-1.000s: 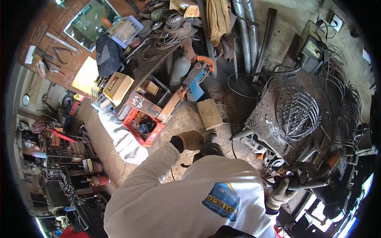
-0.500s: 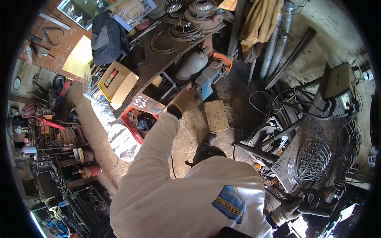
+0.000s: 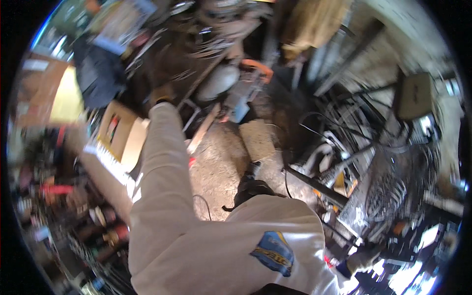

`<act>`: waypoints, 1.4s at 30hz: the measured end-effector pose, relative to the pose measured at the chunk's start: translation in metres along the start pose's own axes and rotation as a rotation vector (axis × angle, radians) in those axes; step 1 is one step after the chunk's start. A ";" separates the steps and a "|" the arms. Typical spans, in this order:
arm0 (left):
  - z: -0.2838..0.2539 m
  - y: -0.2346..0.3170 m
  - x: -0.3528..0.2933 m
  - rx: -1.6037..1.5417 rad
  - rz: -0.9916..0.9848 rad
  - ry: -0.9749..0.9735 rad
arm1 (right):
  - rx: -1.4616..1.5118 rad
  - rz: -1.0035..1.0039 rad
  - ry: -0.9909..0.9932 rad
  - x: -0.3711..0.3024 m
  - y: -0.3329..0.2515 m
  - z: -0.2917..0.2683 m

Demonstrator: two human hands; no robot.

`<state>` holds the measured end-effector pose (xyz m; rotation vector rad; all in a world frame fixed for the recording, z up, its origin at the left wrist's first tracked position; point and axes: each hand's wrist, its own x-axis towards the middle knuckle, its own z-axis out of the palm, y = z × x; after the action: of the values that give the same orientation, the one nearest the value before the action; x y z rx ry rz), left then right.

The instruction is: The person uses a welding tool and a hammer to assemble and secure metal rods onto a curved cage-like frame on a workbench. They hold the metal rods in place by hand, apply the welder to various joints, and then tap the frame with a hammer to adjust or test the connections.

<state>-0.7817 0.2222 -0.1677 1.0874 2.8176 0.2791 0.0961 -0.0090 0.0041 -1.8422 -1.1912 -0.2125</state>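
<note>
Carton (image 3: 135, 142): brown, yellow strip on one side
Left gloved hand (image 3: 162, 93), just right of carton: brownish, dark cuff, blurred
Right gloved hand (image 3: 365, 260), far lower right of carton: pale grey, navy cuff
Sweatshirt (image 3: 206, 260), below carton: plain off-white, blue-and-yellow badge (image 3: 275, 253)
Bag (image 3: 101, 73), above carton: dark grey-black
Sheet (image 3: 67, 98), left of carton: pale yellow
Machine (image 3: 242, 98), right of carton: blue, orange

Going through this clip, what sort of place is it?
Probably a metalworking or welding workshop, though this frame is blurred. Signs of it: thin, curved metal pieces on the dark workbench, a grey cylinder, and a boxy machine at right, possibly a welder.
</note>
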 end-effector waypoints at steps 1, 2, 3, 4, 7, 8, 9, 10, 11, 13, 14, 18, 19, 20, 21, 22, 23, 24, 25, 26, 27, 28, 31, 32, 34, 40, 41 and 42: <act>0.006 -0.001 0.009 0.095 0.076 -0.014 | -0.103 -0.043 0.025 -0.004 0.004 -0.015; 0.011 -0.008 0.014 0.135 0.103 -0.025 | -0.259 -0.126 0.022 -0.007 0.007 -0.025; 0.019 -0.011 0.023 0.154 0.131 -0.029 | -0.411 -0.172 0.039 -0.016 0.008 -0.036; 0.027 -0.020 0.030 0.158 0.122 -0.034 | -0.490 -0.177 0.035 -0.019 0.006 -0.036; 0.034 -0.025 0.059 0.145 0.044 -0.023 | 0.113 0.312 0.112 -0.025 -0.039 -0.019; 0.036 -0.012 0.065 0.142 0.028 -0.024 | 0.241 0.386 0.179 -0.019 -0.066 -0.010; 0.037 -0.006 0.066 0.131 0.007 -0.018 | 0.379 0.445 0.250 -0.013 -0.093 0.001; 0.033 -0.002 0.069 0.132 -0.017 -0.012 | 0.509 0.508 0.358 -0.008 -0.111 0.007; 0.028 -0.006 0.068 0.132 -0.047 -0.002 | 0.575 0.472 0.282 -0.007 -0.120 0.007; 0.019 0.006 0.072 0.139 -0.052 0.007 | 0.560 0.528 0.334 -0.016 -0.123 0.004; 0.019 0.012 0.075 0.143 -0.047 0.010 | 0.545 0.538 0.341 -0.021 -0.123 0.001; 0.010 0.018 0.081 0.150 -0.048 0.008 | 0.478 0.538 0.340 -0.031 -0.122 -0.005; 0.010 0.018 0.081 0.152 -0.052 0.007 | 0.460 0.547 0.339 -0.031 -0.123 -0.006; 0.011 0.018 0.081 0.152 -0.060 0.006 | 0.443 0.556 0.338 -0.031 -0.126 -0.007; 0.009 0.018 0.083 0.153 -0.070 0.013 | 0.411 0.535 0.331 -0.032 -0.129 -0.007; 0.009 0.019 0.083 0.151 -0.070 0.008 | 0.410 0.532 0.334 -0.033 -0.130 -0.008; 0.010 0.019 0.083 0.149 -0.073 0.009 | 0.424 0.520 0.325 -0.034 -0.130 -0.009; 0.008 0.018 0.084 0.147 -0.067 0.003 | 0.439 0.508 0.316 -0.034 -0.130 -0.009; 0.009 0.019 0.085 0.145 -0.066 0.005 | 0.436 0.506 0.316 -0.034 -0.131 -0.009; 0.010 0.020 0.085 0.146 -0.064 0.001 | 0.438 0.561 0.337 -0.034 -0.132 -0.008; 0.011 0.021 0.085 0.147 -0.064 -0.001 | 0.439 0.616 0.358 -0.034 -0.134 -0.007; 0.010 0.021 0.086 0.141 -0.069 -0.001 | 0.441 0.609 0.358 -0.034 -0.135 -0.006; 0.014 0.022 0.087 0.133 -0.071 -0.003 | 0.398 0.569 0.358 -0.034 -0.137 -0.002; 0.015 0.021 0.087 0.131 -0.073 -0.005 | 0.404 0.555 0.331 -0.033 -0.136 -0.002; 0.017 0.020 0.089 0.126 -0.076 -0.007 | 0.413 0.537 0.302 -0.032 -0.137 -0.002; 0.015 0.014 0.098 0.126 -0.084 -0.013 | 0.358 0.490 0.274 -0.035 -0.141 -0.005; 0.016 0.013 0.097 0.126 -0.088 -0.012 | 0.382 0.496 0.273 -0.035 -0.142 -0.006; 0.016 0.013 0.098 0.127 -0.081 -0.012 | 0.406 0.502 0.273 -0.035 -0.143 -0.008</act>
<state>-0.8431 0.3003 -0.1838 0.9906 2.8938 0.0872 -0.0337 -0.0195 0.0732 -1.6251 -0.5121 0.0598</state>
